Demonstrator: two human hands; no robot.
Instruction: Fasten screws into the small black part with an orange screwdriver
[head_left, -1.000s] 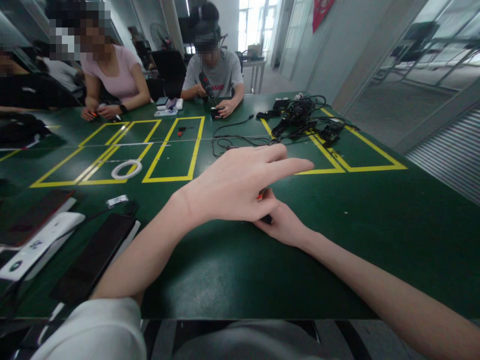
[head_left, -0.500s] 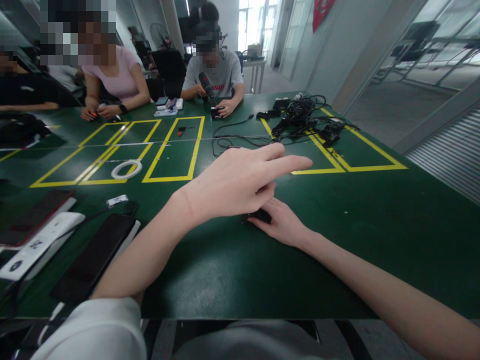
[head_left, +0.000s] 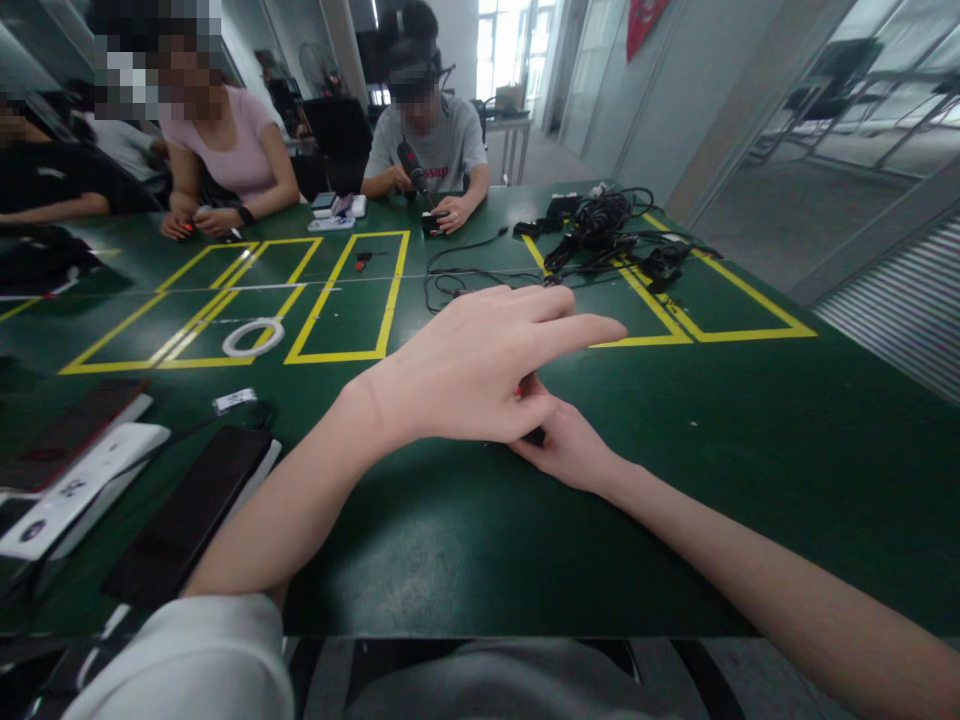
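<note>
My left hand (head_left: 480, 360) is palm down above the green tabletop, index finger stretched to the right and thumb bent down. It partly covers my right hand (head_left: 566, 440). The fingers of my right hand are closed around a small black object (head_left: 535, 436), mostly hidden beneath my left hand. A small red spot (head_left: 520, 392) shows between the left thumb and index finger. Whatever the left thumb and hidden fingers grip there cannot be made out.
Left of me are a dark phone (head_left: 187, 510) and a white power strip (head_left: 82, 490). A white ring (head_left: 253, 338) lies by yellow tape outlines. Black cables (head_left: 600, 230) are heaped at the back right. Across the table, a person in grey works with a power screwdriver (head_left: 412, 165).
My left thumb has shifted downward over the black object, covering more of it. The red spot has come into view. My right hand has barely moved.
</note>
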